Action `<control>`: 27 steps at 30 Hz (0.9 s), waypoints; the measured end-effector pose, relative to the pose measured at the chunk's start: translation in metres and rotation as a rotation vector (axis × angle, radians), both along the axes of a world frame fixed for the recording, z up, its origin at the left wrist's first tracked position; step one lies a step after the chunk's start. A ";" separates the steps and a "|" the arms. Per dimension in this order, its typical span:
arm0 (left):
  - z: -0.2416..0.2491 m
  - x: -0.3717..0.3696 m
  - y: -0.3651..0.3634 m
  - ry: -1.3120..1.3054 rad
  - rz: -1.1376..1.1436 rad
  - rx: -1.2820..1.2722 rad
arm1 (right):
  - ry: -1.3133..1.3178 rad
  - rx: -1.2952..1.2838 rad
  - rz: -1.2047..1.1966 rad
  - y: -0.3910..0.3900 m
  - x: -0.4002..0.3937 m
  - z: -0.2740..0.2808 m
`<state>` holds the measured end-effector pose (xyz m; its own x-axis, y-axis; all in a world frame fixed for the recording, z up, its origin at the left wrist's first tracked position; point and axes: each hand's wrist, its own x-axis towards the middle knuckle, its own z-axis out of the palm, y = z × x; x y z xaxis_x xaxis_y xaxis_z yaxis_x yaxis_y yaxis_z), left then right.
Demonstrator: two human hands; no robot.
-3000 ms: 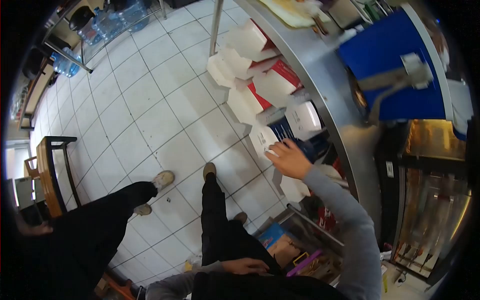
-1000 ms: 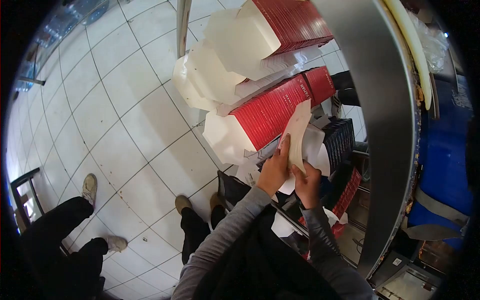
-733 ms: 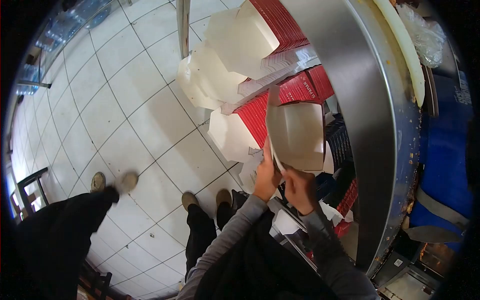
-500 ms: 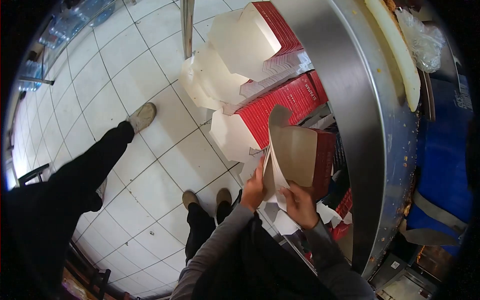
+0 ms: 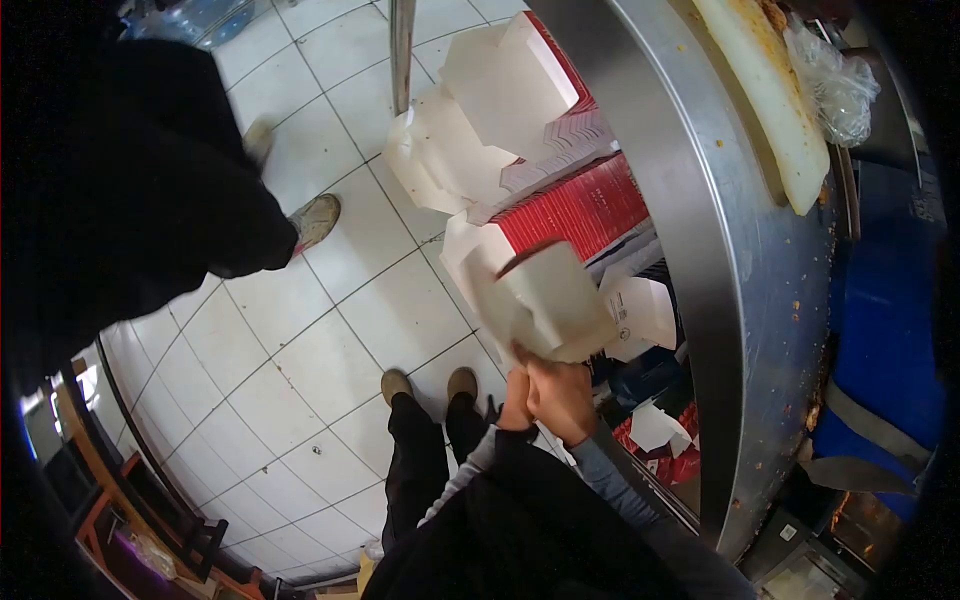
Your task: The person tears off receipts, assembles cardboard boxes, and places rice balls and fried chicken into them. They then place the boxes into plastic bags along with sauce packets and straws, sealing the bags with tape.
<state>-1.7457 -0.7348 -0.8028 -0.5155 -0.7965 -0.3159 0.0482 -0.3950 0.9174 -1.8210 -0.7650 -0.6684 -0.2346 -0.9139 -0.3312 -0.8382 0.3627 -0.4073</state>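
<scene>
Beside the steel tabletop (image 5: pixel 690 170), near the stacked red cartons (image 5: pixel 590 208), a pale paperboard box (image 5: pixel 556 292) has its near edge in the right hand's (image 5: pixel 563 398) nearly closed grip; the left hand (image 5: pixel 514 402) is against the right, its grip partly hidden. Thin board looks light, springy and easily creased, best taken by folded edges rather than squeezed mid-panel.

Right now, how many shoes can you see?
4: the wearer's left shoe and right shoe, side by side; another person's nearer shoe and farther, blurred shoe, ahead to the left.
</scene>
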 end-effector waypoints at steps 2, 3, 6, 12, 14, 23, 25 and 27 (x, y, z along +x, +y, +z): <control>-0.011 0.012 0.003 0.109 0.049 0.151 | -0.050 -0.120 0.079 0.011 0.003 -0.010; 0.000 0.023 -0.007 0.105 0.056 0.346 | -0.100 -0.182 0.049 0.012 0.005 -0.011; 0.023 0.039 -0.011 0.048 0.323 0.638 | -0.174 -0.265 0.001 0.011 0.013 -0.010; -0.004 0.061 0.013 -0.783 0.214 -0.545 | -0.180 -0.303 0.105 0.027 0.044 -0.019; -0.003 0.065 0.005 -0.556 0.191 -0.302 | -0.254 -0.323 0.025 0.028 0.042 -0.012; -0.055 0.086 -0.032 -0.346 0.123 -0.058 | -0.220 -0.562 -0.014 0.055 0.048 0.066; -0.046 0.057 -0.055 -0.212 0.142 0.018 | 0.027 -0.709 0.049 0.090 0.026 0.058; -0.038 0.017 -0.081 -0.028 0.123 0.090 | -0.004 -0.530 -0.122 0.096 0.022 0.096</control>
<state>-1.7290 -0.8160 -0.8404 -0.4055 -0.8208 -0.4022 0.0758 -0.4687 0.8801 -1.7986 -0.6693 -0.5728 -0.3488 -0.9223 0.1664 -0.8009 0.2011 -0.5640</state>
